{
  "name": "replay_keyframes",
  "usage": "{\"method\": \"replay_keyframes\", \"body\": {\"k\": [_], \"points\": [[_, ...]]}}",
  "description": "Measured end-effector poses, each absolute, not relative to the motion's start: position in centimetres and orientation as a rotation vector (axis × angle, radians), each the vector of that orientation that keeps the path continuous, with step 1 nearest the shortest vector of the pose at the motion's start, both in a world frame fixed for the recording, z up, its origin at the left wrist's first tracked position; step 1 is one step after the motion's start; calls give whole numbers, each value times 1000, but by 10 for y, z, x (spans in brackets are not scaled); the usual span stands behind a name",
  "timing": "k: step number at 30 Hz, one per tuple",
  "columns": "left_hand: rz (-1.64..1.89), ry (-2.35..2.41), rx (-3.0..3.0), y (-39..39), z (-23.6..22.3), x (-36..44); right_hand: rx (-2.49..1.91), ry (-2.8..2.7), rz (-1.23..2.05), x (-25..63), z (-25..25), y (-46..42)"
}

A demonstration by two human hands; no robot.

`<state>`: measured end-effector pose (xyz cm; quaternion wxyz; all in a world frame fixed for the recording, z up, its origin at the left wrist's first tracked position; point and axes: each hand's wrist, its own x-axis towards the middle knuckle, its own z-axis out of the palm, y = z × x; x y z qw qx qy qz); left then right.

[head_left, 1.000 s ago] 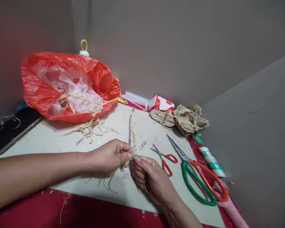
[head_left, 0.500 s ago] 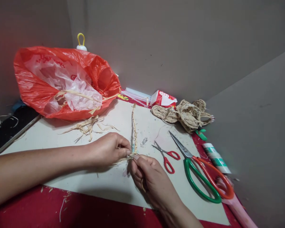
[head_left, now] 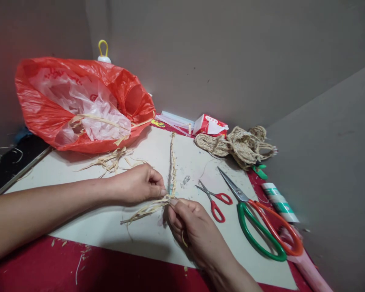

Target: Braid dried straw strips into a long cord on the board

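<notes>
A narrow braid of pale, straw-like strips (head_left: 173, 162) runs up the white sheet from between my two hands. My right hand (head_left: 194, 229) pinches its near end between thumb and forefinger, and a thin strip curls out under the palm. My left hand (head_left: 142, 184) is closed just left of that end, thumb against forefinger; whatever is in the pinch is too small to make out. Loose strips (head_left: 146, 210) fan out leftward from the braid's end, below my left hand.
Small red-handled scissors (head_left: 213, 199) and large shears with green and orange handles (head_left: 249, 211) lie to the right. A red plastic bag (head_left: 42, 109), loose strip scraps (head_left: 111, 160), coils of braided cord (head_left: 241, 146) and a red-and-white packet (head_left: 209, 125) surround the white sheet (head_left: 109, 235).
My left hand has lifted slightly up and left, and the loose strips below it now show more fully. My right hand keeps its pinch at the braid's end.
</notes>
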<state>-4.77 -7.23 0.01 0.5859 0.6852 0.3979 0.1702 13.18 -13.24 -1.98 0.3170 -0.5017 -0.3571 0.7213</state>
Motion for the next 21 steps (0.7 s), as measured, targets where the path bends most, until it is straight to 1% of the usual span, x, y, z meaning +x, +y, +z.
{"method": "replay_keyframes", "body": {"k": [4,8,14,18,21], "points": [[386,982,1783,-76,12,-46,-1318,-942,1880,130,-18,-132],[285,1086,1965,-90,23,-40,-1297,-882,1862,127,-16,-134],[223,1243,2533,-119,14,-35,-1310,-839,1820,124,-20,-139],[284,1090,2950,-128,6,-35,-1318,-849,1802,121,-19,-142],[354,968,3138,-132,6,-34,-1288,-797,1801,118,-18,-143]]}}
